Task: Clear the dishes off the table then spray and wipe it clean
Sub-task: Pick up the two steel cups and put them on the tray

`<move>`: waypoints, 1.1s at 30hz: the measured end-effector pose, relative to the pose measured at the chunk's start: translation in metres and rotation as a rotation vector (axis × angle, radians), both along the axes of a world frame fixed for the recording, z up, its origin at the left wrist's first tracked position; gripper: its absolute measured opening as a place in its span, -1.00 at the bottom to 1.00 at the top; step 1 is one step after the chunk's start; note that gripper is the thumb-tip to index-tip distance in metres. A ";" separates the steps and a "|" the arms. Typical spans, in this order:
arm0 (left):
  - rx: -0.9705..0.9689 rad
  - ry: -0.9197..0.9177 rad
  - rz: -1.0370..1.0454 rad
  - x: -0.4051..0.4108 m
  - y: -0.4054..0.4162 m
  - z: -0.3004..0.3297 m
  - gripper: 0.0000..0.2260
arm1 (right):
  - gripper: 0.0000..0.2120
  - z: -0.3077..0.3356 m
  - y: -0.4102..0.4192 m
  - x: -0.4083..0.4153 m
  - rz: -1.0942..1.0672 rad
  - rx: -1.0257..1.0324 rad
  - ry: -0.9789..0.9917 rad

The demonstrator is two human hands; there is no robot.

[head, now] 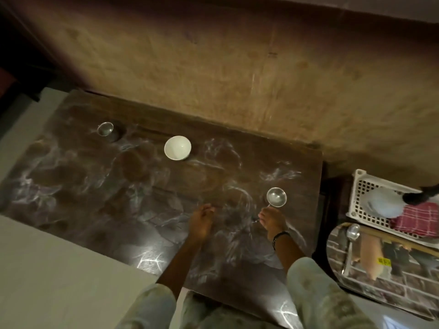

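A white bowl [177, 147] stands at the back middle of the dark marbled table [95, 186]. Far left at the back sits a small shiny steel bowl [105, 128]. Near the right edge lies a steel ladle [276, 197], its round cup up on the table and its handle running into my right hand [272, 220], which grips it. My left hand [201, 222] hovers low over the table's middle with fingers loosely bent and nothing in it.
Beside the table on the right, a white plastic basket [358, 186] holds a pale spray bottle [384, 201] with a dark top and a red checked cloth [418, 222]. In front of it a shiny steel tray [370, 286] carries a spoon [351, 243]. A brown wall runs behind the table.
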State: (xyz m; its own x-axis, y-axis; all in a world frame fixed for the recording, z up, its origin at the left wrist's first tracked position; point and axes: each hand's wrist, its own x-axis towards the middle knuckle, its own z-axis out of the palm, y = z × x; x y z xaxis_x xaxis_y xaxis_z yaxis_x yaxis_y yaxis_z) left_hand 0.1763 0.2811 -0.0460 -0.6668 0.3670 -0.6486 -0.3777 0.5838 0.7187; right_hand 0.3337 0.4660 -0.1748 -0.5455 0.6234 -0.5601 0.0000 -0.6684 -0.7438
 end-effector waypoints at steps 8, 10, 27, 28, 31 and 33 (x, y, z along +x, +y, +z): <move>-0.045 -0.036 -0.021 -0.053 -0.012 -0.024 -0.89 | -0.74 0.015 -0.012 -0.050 0.112 0.127 -0.467; -0.028 -0.053 -0.006 -0.064 -0.017 -0.026 -0.91 | -0.75 0.015 -0.020 -0.057 -0.118 -0.038 -0.580; -0.108 0.397 0.180 -0.341 -0.104 -0.036 -0.74 | -0.77 0.090 -0.120 -0.367 0.386 0.566 -0.226; -0.145 0.440 0.144 -0.362 -0.106 -0.035 -0.71 | -0.77 0.088 -0.125 -0.381 0.404 0.585 -0.214; -0.313 0.605 -0.095 -0.418 -0.108 -0.043 -0.52 | -0.80 0.079 -0.135 -0.411 0.444 0.617 -0.207; -0.397 0.697 -0.232 -0.453 -0.105 -0.053 -0.39 | -0.83 0.070 -0.138 -0.424 0.464 0.625 -0.204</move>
State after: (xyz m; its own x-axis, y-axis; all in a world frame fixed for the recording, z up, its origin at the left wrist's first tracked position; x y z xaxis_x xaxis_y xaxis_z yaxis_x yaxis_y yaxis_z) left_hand -0.2764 0.1764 -0.0986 -0.8991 0.3753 -0.2254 0.2382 0.8513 0.4675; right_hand -0.0901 0.3277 -0.1044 -0.7507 0.5891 -0.2989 0.3518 -0.0264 -0.9357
